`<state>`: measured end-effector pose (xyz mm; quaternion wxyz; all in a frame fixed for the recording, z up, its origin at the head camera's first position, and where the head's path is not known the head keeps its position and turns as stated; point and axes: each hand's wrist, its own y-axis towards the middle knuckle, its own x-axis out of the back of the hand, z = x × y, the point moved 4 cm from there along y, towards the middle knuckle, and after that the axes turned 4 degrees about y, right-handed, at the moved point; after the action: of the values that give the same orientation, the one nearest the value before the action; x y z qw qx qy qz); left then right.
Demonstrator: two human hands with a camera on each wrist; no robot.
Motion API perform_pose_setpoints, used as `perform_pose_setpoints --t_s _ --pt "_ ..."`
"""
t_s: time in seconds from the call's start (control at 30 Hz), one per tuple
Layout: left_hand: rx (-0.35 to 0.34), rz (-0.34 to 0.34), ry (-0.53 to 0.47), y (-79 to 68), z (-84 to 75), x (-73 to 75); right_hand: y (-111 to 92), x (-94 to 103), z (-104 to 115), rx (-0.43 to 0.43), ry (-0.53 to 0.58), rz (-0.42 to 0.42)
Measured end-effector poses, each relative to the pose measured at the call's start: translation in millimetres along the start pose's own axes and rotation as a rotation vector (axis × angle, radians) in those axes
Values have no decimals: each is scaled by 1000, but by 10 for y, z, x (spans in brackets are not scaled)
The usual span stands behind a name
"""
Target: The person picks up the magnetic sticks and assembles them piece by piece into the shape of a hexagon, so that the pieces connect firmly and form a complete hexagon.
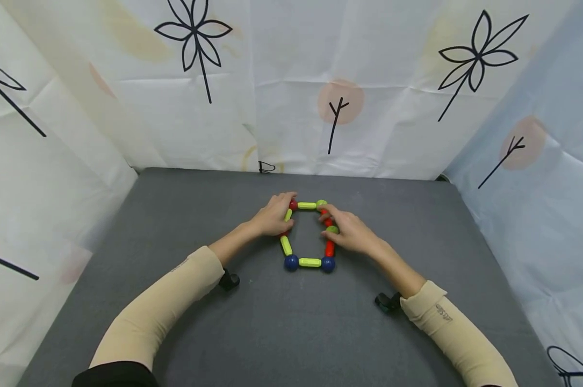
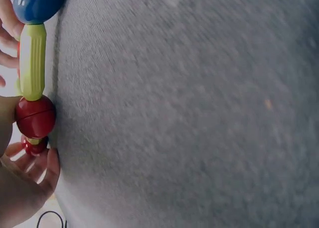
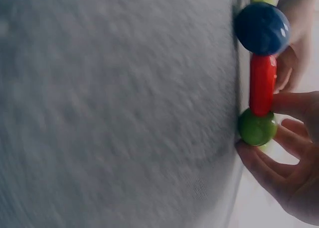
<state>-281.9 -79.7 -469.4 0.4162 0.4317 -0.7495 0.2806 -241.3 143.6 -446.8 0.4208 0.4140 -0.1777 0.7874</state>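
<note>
A closed ring of toy building rods and balls lies on the grey table, with two blue balls (image 1: 291,263) joined by a yellow-green rod (image 1: 310,262) at its near side. My left hand (image 1: 274,216) grips the ring's left side, thumb at the nearer red ball (image 2: 36,116) and fingers around the farther red ball (image 1: 293,205). On the right side, my right hand (image 1: 351,231) holds the ring around the nearer green ball (image 3: 257,127), thumb against a red rod (image 3: 262,83). Its fingertips reach toward the far green ball (image 1: 322,203). The hands partly cover both side chains.
The grey tabletop (image 1: 291,328) extends around the ring. White cloth (image 1: 291,123) with flower drawings hangs behind the table and along both sides. A small black device (image 1: 229,280) sits at the left wrist and another black device (image 1: 387,302) at the right.
</note>
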Motion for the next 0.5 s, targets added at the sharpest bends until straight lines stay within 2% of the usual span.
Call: perform_pose_setpoints --t_s 0.13,0.27,0.33,0.5 --pt "-16 16 -16 -10 33 16 -25 69 -33 -12 33 33" --pt "-67 41 -27 -12 103 28 -69 124 -81 -25 66 63" --pt "-106 41 -14 23 191 -4 -85 143 -112 -18 64 68" --pt "-156 42 -48 22 220 6 -116 190 -174 -4 62 63"
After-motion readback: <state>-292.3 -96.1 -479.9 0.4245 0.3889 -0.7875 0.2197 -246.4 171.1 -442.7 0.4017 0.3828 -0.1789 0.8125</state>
